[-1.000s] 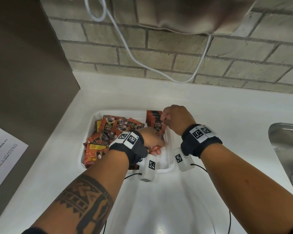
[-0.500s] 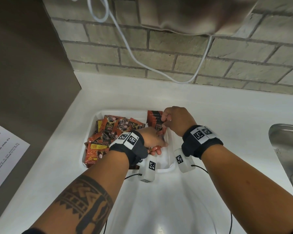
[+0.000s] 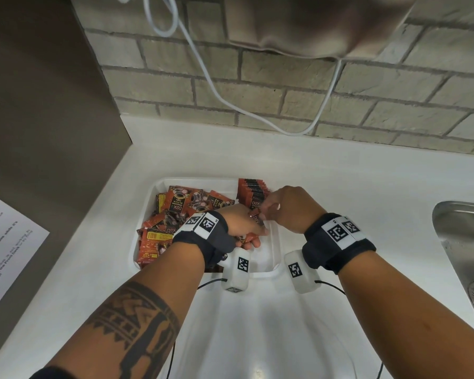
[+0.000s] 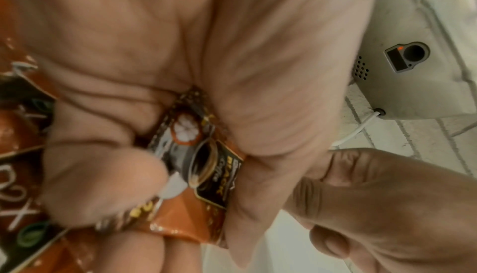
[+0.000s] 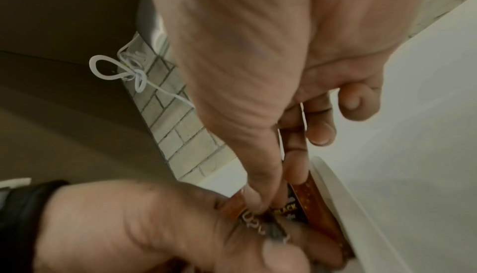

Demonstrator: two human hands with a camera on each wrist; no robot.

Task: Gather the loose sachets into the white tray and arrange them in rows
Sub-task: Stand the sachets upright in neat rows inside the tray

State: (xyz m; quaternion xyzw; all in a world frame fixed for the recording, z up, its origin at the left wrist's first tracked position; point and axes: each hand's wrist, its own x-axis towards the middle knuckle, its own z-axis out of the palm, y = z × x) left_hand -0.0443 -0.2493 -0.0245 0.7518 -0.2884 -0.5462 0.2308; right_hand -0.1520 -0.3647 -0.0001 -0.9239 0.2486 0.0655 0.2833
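Over the white tray (image 3: pixel 274 250) on the worktop (image 3: pixel 340 187): left hand (image 3: pixel 241 222) clutching a bundle of sachets (image 4: pixel 204 167), right hand (image 3: pixel 290 209) pinching one sachet (image 5: pixel 291 209) at the bundle's top. Upright row (image 3: pixel 253 194) in the tray's far right corner, loose heap (image 3: pixel 170 217) along its left side.

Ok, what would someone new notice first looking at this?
Two hands meeting over a white tray on the counter: the left hand grips sachets, the right hand pinches one. A jumble of orange sachets fills the tray's left side, with an upright row at its far right.
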